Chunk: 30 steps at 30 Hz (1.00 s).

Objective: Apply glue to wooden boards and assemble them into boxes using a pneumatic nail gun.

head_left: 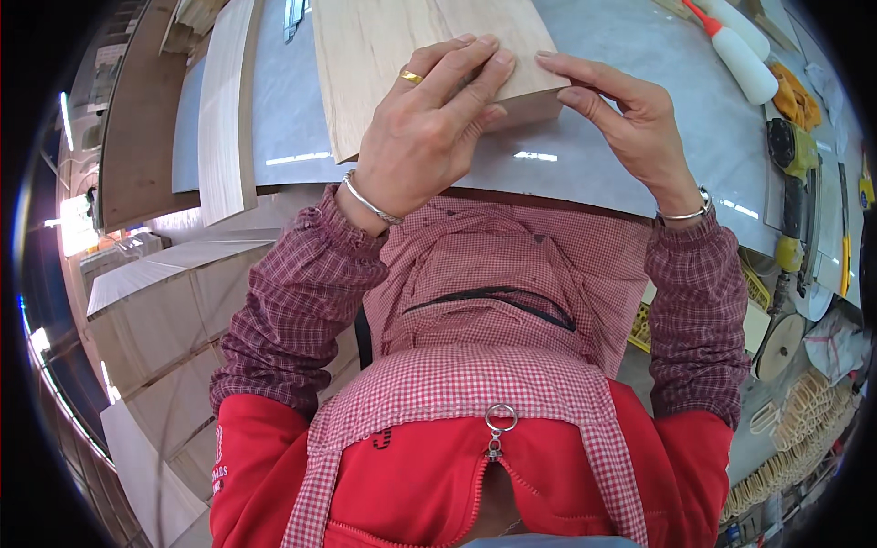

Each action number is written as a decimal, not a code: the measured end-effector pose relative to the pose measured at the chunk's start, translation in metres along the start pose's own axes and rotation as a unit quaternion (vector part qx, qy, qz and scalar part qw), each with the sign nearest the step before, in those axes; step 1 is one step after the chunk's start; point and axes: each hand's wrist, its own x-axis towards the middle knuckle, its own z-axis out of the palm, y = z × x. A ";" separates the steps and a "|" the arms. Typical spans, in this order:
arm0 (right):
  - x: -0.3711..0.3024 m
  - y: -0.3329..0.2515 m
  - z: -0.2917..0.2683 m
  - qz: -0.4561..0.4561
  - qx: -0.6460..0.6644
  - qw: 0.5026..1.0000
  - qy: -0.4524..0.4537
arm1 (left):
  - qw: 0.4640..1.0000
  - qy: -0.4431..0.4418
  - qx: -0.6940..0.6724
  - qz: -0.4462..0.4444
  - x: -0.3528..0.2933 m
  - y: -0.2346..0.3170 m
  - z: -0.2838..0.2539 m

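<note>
A pale wooden box-like piece (365, 78) lies on the grey worktable in front of me, its flat top and part of its near side showing. My left hand (429, 119) rests on that top with fingers stretched out, the thumb by the near edge. At the right near corner, my right hand (630, 114) has its thumb and forefinger pinched against the edge of the piece. The other right fingers are mostly hidden behind. Whether the piece is hollow cannot be seen.
Left of the piece lies a long wooden board (228, 110). A white bottle with a red nozzle (744, 66), an orange cloth (795, 96) and a yellow-and-black power tool (792, 151) lie right. Stacked wooden panels (174, 320) stand at lower left. The grey tabletop (612, 173) ends before my apron.
</note>
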 end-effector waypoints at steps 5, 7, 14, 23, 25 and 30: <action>0.005 -0.001 0.002 0.017 -0.017 1.000 0.003 | 1.000 0.004 0.007 0.005 0.001 -0.004 0.002; 0.006 -0.001 0.002 0.023 -0.026 0.999 0.008 | 1.000 0.004 0.008 0.006 0.001 -0.005 0.002; 0.005 -0.001 0.004 0.015 -0.028 0.999 0.022 | 1.000 0.009 0.008 0.007 0.001 -0.005 0.004; -0.013 -0.003 -0.068 0.016 -0.220 0.964 0.152 | 1.000 0.012 0.011 -0.005 -0.003 -0.005 0.005; -0.038 -0.015 -0.120 0.122 -0.402 0.880 0.222 | 1.000 0.005 0.017 -0.021 -0.005 -0.006 0.000; -0.127 -0.017 -0.215 0.287 -0.557 0.751 0.208 | 1.000 0.010 0.021 -0.022 0.001 -0.003 0.002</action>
